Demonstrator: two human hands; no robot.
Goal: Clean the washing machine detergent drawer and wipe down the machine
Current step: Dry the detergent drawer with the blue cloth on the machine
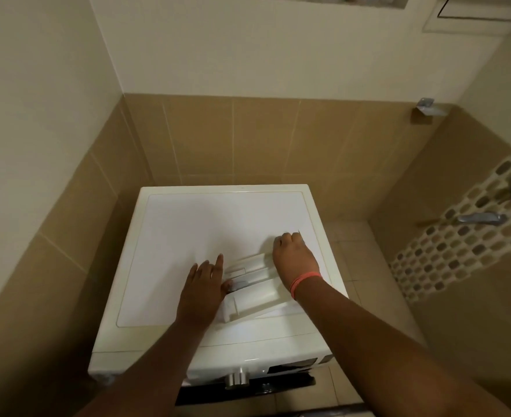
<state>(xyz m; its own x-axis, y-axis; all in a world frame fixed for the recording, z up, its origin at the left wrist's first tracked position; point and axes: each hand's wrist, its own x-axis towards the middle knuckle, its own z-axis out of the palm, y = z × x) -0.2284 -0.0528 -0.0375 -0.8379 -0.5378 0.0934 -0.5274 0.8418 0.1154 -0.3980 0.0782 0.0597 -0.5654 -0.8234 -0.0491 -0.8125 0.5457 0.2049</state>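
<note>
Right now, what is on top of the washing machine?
The detergent drawer lies on the washing machine lid. The left hand rests at its left end; the right hand is curled at its far end, hiding anything beneath.

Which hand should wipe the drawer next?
Probably the right hand: it seems to grip something white at the detergent drawer's far end. The left hand lies open beside the drawer, steadying it on the washing machine.

No text, brand, number or sign can be read here: the washing machine (188,236) has a plain white top, the detergent drawer (249,291) lying near its front right corner carries small markings too blurred to make out, and the dark display panel (293,366) along the front edge shows no legible characters
</note>
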